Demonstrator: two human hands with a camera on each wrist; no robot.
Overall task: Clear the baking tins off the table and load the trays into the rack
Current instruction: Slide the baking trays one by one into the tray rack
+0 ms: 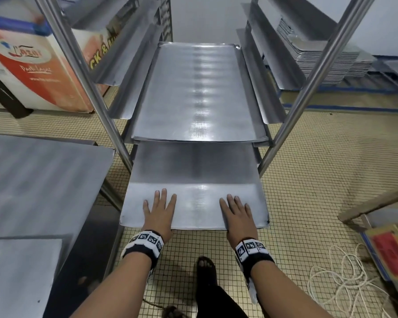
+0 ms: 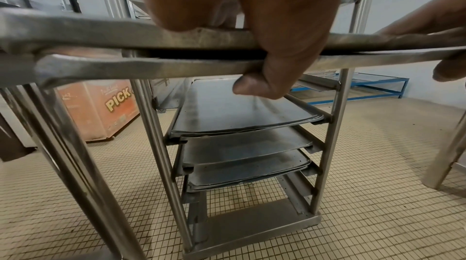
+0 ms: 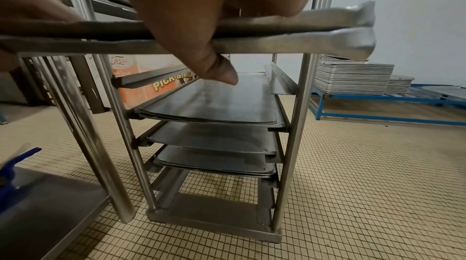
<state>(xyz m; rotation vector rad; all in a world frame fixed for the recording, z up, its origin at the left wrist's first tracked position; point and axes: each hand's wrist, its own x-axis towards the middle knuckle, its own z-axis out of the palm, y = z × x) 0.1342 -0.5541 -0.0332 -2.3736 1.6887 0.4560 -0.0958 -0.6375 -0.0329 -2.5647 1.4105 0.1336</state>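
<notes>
1. Head view: both hands hold the near edge of a flat metal tray (image 1: 193, 180), whose far part sits between the posts of the rack (image 1: 83, 65) while its near part sticks out toward the person. The left hand (image 1: 159, 210) lies near the tray's left corner and the right hand (image 1: 237, 214) near its right corner, fingers spread flat on top. One level above, another tray (image 1: 193, 92) rests fully on the rack's side rails. A steel table (image 1: 39, 180) stands to the left, just beside the rack. A stack of trays (image 1: 326, 58) sits far right, and a coil of white cord (image 1: 345, 283) lies on the tiled floor (image 1: 308, 180) at near right.

2. Left wrist view: the left hand (image 2: 252, 15) grips the held trays (image 2: 100, 35) (two thin rims show here, one on the other), with the fingers on top and the thumb (image 2: 262, 85) curled beneath the lower rim. Beyond it, three lower levels of the rack (image 2: 332, 125) each carry trays. An orange box (image 2: 100, 109) stands far left.

3. Right wrist view: the right hand (image 3: 214, 5) pinches the same rims (image 3: 302, 31) in the same way, its thumb (image 3: 221, 71) hooked under. The rack (image 3: 300, 125) again shows three loaded lower levels, and the tray stack (image 3: 353, 75) rests on a blue frame (image 3: 378, 113) at far right.
</notes>
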